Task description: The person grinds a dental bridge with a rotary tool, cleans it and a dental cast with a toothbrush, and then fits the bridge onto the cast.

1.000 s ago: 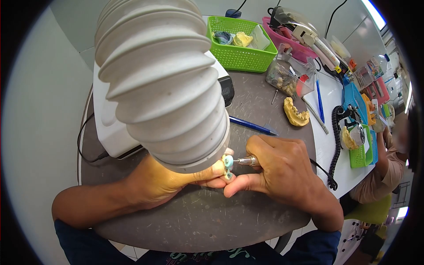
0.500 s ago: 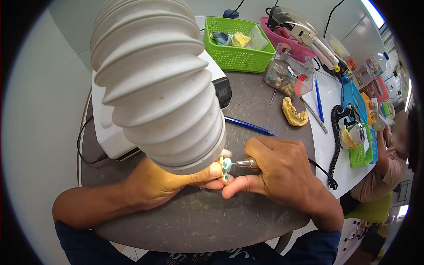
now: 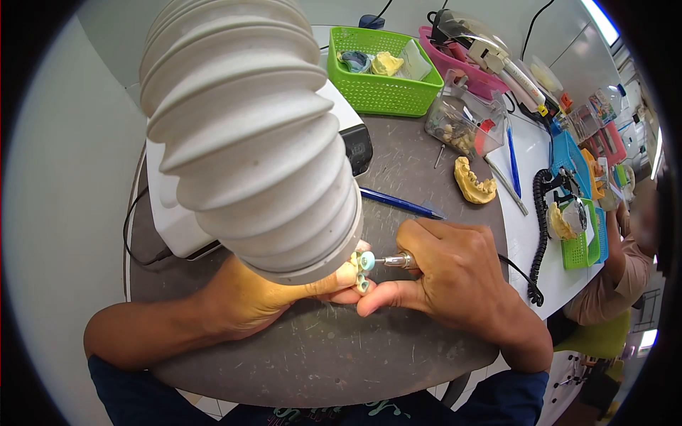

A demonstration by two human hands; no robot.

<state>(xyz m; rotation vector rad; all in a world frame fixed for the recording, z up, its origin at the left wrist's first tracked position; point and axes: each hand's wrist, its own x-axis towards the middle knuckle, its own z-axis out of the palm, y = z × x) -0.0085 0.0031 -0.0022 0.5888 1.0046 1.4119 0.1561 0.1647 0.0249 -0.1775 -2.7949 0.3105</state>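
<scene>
My left hand (image 3: 277,295) pinches a small tooth-coloured dental bridge (image 3: 361,285) between thumb and fingers, just under the mouth of a white ribbed suction hose (image 3: 263,142). The hose hides part of that hand. In my right hand (image 3: 447,277) is a metal rotary handpiece (image 3: 400,261), gripped with curled fingers and pointing left. A light-blue grinding wheel (image 3: 366,261) on its tip is at the bridge's upper part; whether it touches cannot be made out. My right thumb reaches to the fingertips of the left hand.
A blue pen (image 3: 401,202) lies behind my hands. Farther back are a yellow dental cast (image 3: 474,181), a clear box (image 3: 465,117) and a green basket (image 3: 383,92). A white machine (image 3: 177,206) stands left under the hose. Another person's arm (image 3: 625,277) shows at the right.
The blue wheel and the handpiece tip have shifted very slightly to the right. The hose appears slightly farther left; both hands keep their grips.
</scene>
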